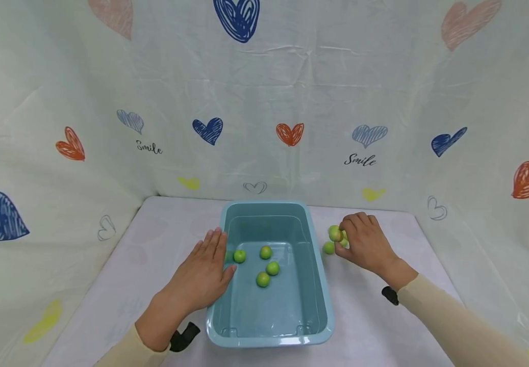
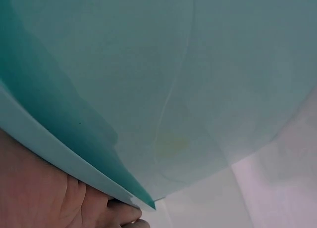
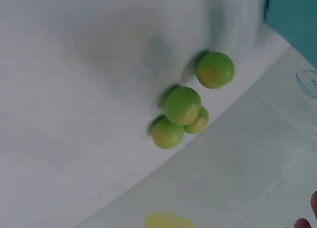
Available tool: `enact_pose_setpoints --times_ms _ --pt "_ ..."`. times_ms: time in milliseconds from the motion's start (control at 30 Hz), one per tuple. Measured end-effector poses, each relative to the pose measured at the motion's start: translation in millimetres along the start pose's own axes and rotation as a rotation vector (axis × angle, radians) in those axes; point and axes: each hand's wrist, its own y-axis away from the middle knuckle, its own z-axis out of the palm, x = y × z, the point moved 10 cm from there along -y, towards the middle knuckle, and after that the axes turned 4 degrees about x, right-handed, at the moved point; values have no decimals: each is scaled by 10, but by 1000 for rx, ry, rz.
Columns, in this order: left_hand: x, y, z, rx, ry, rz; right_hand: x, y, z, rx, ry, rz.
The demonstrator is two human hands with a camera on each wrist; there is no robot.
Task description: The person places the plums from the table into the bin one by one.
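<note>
A blue plastic basin [image 1: 269,316] with several small round green fruits [image 1: 262,279] inside stands at the middle of the table. My left hand [image 1: 202,272] lies along its left rim, fingers straight and close together; the left wrist view shows the hand [image 2: 44,188] against the basin wall [image 2: 124,65]. To the right of the basin, my right hand [image 1: 367,244] pinches a green fruit [image 1: 335,233] between thumb and fingers. Several more green fruits [image 3: 182,106] are on the table by it, partly hidden in the head view. Only fingertips [image 3: 302,223] show in the right wrist view.
A white cloth [image 1: 168,229] covers the table. Behind and at both sides hangs a pale curtain [image 1: 246,86] printed with hearts, close to the table's far edge. Black bands [image 1: 184,337] circle both wrists.
</note>
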Motion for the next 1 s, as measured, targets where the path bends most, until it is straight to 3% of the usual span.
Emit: enact_pose_setpoints --times_ms 233,433,700,1000 --pt "2 -8 -5 -15 -13 5 -45 -390 -377 96 -14 -76" --pt "9 -14 -25 -31 -6 8 -334 -732 -544 130 -73 -137" --pt "-15 -21 5 -38 10 -6 -870 -947 -349 45 -185 -188" --pt "-3 -26 32 -19 -4 -10 -1288 -1027 -116 34 -217 -252"
